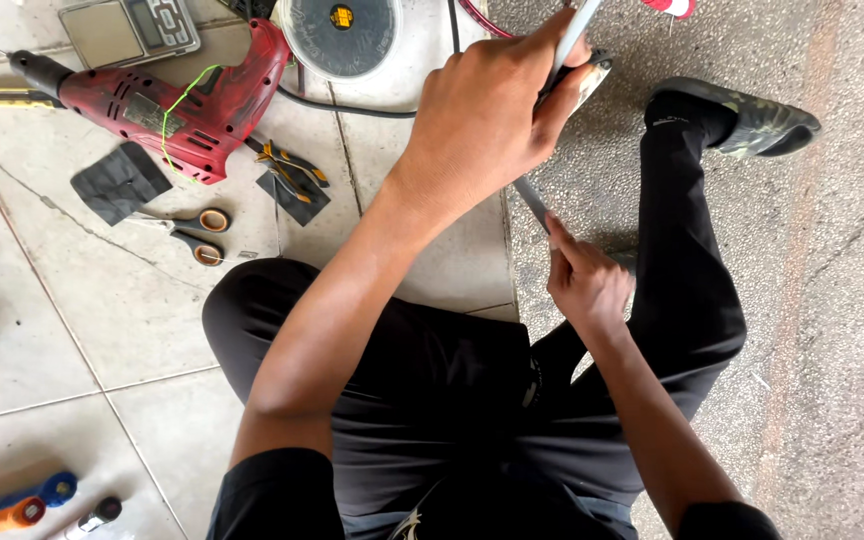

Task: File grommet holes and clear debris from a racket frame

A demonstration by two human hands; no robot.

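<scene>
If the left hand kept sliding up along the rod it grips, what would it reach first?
Probably the red-and-white object at the top edge, past the left hand along the rod; depth is unclear.

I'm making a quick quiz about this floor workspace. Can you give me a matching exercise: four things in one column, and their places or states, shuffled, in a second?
Things:
1. red power drill
2. scissors
3. left hand
4. right hand

Places or states:
A. pinching the lower end of the thin rod
B. lying on the tiles at upper left, with a green cord over it
C. gripping the rod higher up
D. lying on the tiles just below the drill, with orange-ringed handles

Pairs: 1-B, 2-D, 3-C, 4-A
</scene>
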